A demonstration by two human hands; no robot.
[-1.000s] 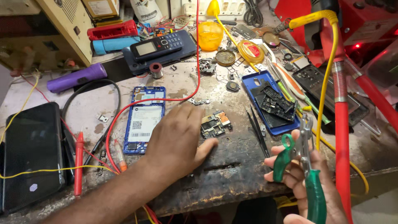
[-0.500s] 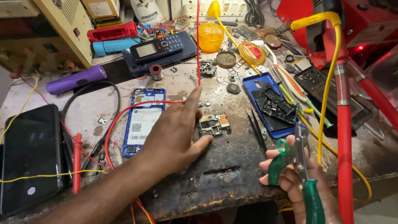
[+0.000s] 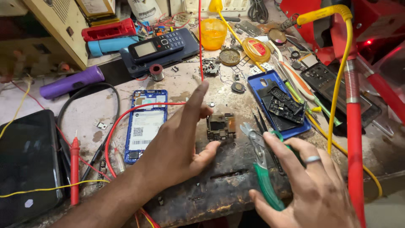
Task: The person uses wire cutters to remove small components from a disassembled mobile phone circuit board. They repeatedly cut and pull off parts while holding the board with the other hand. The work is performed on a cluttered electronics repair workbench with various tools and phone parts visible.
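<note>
My left hand (image 3: 179, 141) rests on the dark worn bench, fingers spread, with thumb and fingers bracketing a small phone circuit board (image 3: 220, 127) just to its right. It holds nothing. My right hand (image 3: 312, 185) grips green-handled cutting pliers (image 3: 262, 166), whose metal jaws point up-left, close to the board's right edge. A ring sits on one right finger. An opened blue phone frame (image 3: 144, 123) lies left of my left hand, with a red wire (image 3: 126, 116) looping over it.
A blue phone back cover (image 3: 295, 126) with black parts lies right of the board. A keypad phone (image 3: 157, 45), orange cup (image 3: 213, 33), purple torch (image 3: 71, 82), black phone (image 3: 25, 164), red probe (image 3: 74, 169) and a red-and-yellow hose (image 3: 353, 139) crowd the bench.
My right hand has risen from the bench's front edge and brought the pliers up toward the circuit board. My left hand has lifted its fingers and opened around the board.
</note>
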